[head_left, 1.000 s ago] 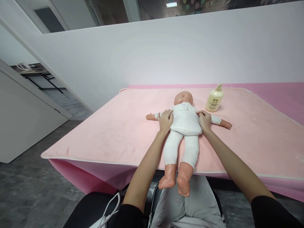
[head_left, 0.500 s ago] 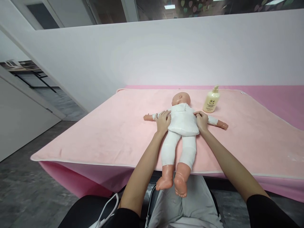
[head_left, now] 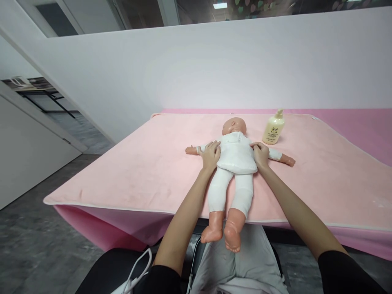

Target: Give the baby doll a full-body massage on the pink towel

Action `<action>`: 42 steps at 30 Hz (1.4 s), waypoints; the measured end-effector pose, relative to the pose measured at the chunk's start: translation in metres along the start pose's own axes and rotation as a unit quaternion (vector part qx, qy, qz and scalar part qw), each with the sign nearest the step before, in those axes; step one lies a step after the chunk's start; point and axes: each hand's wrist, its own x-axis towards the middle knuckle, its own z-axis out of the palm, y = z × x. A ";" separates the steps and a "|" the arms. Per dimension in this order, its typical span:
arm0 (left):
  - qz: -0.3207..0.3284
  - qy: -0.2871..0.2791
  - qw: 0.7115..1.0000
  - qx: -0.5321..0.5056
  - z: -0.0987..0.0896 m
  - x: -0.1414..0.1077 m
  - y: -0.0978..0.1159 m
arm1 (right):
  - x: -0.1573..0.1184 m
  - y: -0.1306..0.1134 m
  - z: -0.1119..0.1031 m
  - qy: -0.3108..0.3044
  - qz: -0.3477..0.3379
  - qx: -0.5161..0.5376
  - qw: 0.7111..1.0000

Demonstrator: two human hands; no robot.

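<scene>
A baby doll (head_left: 237, 153) in white cloth lies face down, its head turned to the left and its arms spread sideways. Its bare feet stick out past the near edge of the pink blanket (head_left: 128, 171). On the doll's left-hand upper arm, beside the torso, rests my left hand (head_left: 210, 156), fingers stretched over the sleeve and thumb apart. My right hand (head_left: 260, 155) is closed at the opposite upper arm, its fingers curled against the white sleeve near the shoulder. My fingers partly hide both upper arms.
A pale yellow pump bottle (head_left: 273, 128) stands on the blanket beyond my right hand. Behind the table rises a white wall (head_left: 214, 65). The doll's feet hang above grey trousers (head_left: 245, 269). A white cable (head_left: 143, 265) lies by a black chair (head_left: 104, 269) at lower left.
The view has shifted very slightly. Both hands keep their places on the doll, and the doll and bottle have not visibly moved.
</scene>
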 end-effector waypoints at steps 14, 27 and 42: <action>0.000 -0.004 1.000 -0.009 -0.001 -0.001 0.001 | -0.001 -0.004 0.000 -0.001 0.000 0.000 1.000; 0.002 -0.006 1.000 -0.001 -0.001 0.000 0.000 | 0.000 -0.002 0.000 0.000 0.000 -0.002 1.000; 0.003 -0.007 1.000 0.003 -0.001 0.000 -0.001 | -0.001 -0.002 0.001 0.002 -0.003 -0.002 1.000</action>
